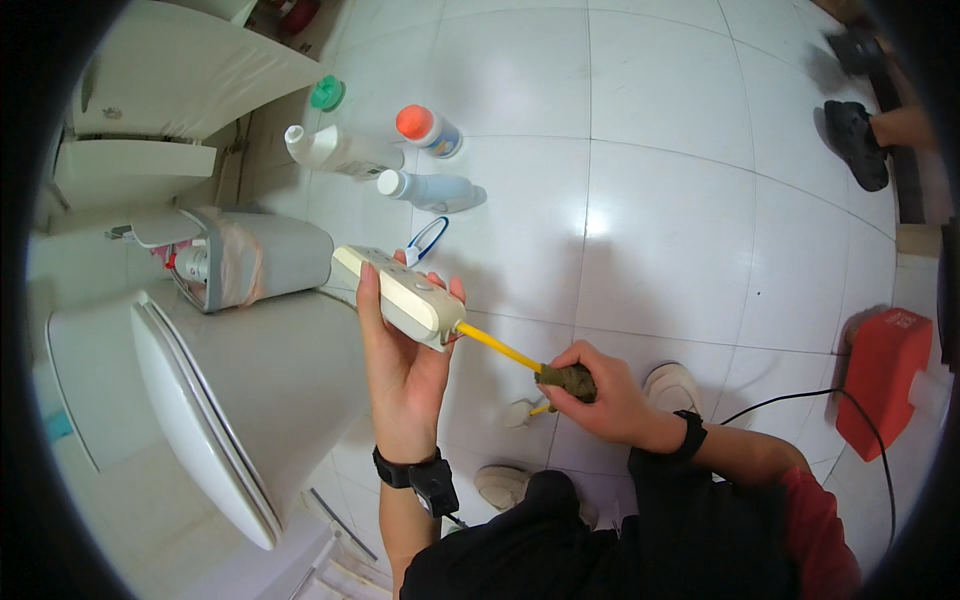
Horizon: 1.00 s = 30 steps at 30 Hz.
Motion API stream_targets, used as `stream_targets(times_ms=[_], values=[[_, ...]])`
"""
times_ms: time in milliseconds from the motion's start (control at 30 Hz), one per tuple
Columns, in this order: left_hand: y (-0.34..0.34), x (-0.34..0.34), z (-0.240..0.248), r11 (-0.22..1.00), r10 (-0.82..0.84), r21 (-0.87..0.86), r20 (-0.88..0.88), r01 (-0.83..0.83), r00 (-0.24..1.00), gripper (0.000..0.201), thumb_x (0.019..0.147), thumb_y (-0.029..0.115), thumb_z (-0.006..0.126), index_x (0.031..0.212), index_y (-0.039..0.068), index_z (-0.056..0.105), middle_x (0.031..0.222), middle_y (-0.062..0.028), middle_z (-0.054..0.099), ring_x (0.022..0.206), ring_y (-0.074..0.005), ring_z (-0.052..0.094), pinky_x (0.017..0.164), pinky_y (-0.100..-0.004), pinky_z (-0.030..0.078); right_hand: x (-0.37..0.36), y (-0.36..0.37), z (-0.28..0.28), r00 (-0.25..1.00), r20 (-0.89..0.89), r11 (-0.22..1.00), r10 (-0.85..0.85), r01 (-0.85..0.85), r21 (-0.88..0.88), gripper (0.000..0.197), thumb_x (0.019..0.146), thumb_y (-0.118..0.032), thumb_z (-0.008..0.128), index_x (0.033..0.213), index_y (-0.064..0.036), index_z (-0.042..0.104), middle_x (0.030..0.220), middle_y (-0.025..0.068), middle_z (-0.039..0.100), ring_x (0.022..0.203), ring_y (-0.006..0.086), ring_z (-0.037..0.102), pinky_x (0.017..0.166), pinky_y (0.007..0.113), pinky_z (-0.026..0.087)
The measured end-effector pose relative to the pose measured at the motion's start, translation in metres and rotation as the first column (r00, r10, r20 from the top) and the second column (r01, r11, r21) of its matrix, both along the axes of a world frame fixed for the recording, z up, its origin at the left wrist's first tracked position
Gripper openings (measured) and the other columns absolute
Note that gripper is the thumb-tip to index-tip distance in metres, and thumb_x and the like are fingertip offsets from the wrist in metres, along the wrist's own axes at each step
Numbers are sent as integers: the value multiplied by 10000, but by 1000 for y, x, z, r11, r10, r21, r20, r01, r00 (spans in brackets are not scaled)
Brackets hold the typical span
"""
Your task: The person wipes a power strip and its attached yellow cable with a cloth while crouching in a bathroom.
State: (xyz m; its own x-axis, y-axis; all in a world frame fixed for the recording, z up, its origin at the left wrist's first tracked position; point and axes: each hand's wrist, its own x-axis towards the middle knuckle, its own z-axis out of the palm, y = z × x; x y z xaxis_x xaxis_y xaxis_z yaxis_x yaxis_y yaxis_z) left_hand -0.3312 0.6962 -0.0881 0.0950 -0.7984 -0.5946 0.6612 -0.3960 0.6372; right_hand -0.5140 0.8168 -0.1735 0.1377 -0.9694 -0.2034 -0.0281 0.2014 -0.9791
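- Leftmost, a white toilet [205,410] stands along the left edge of the tiled floor [670,250].
- Just beyond it is a grey bin [290,255], a liner folded over its rim.
- Toward the floor's far left corner sit a green cap-like item [327,93], a white bottle [345,152], an orange-capped bottle [440,138] and a pale blue bottle [440,192].
- The person's left grip [408,370] is wrapped around an off-white power strip [400,300], raised above the floor and tilted.
- From its near end a yellow cord [500,347] slants rightward to a dark olive wad [575,380].
- The right grip [615,395] is closed around that wad.
- By the floor's right edge is a red box [885,380].
- Near the far right corner is someone's dark shoe [855,145].
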Motion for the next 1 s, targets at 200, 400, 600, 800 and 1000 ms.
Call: stream_targets(times_ms=[200,400,600,800,1000], values=[[-2,0,-23,998,64,35,-91,-61,994,581,938,375,749,1332,40,484,1116,-103,546,989,-216,612,1054,-438,505,4,-39,24,987,103,988,-122,110,110,219,963,-145,716,1006,-24,539,776,60,672,642,120,656,607,268,510],[-24,0,-14,999,47,23,-56,-46,997,600,938,422,739,1341,56,488,1124,-100,557,1030,-219,603,1041,-422,505,-6,-72,28,996,73,995,-53,47,93,230,968,-171,717,971,-32,534,720,59,649,598,125,623,570,272,477],[-54,-12,36,996,56,78,-105,-48,993,661,931,495,726,1371,50,512,1114,-110,572,1018,-233,596,1034,-455,498,-25,-83,59,979,22,972,202,-203,119,225,932,-198,748,993,-56,584,779,108,657,647,239,633,612,325,487],[-72,-32,89,946,126,314,-127,-81,984,604,934,417,750,1318,10,524,1131,-122,586,1018,-267,602,1025,-460,517,-64,-77,103,961,166,960,221,-244,137,245,919,-200,759,1066,-63,619,854,121,681,726,261,652,677,336,502],[-90,-53,123,860,263,502,-280,-93,923,534,939,331,756,1300,6,534,1228,-159,582,1061,-293,600,1029,-484,527,-118,-86,196,971,192,971,142,-174,164,253,931,-201,739,1086,-37,623,850,121,674,729,265,641,679,334,494]])
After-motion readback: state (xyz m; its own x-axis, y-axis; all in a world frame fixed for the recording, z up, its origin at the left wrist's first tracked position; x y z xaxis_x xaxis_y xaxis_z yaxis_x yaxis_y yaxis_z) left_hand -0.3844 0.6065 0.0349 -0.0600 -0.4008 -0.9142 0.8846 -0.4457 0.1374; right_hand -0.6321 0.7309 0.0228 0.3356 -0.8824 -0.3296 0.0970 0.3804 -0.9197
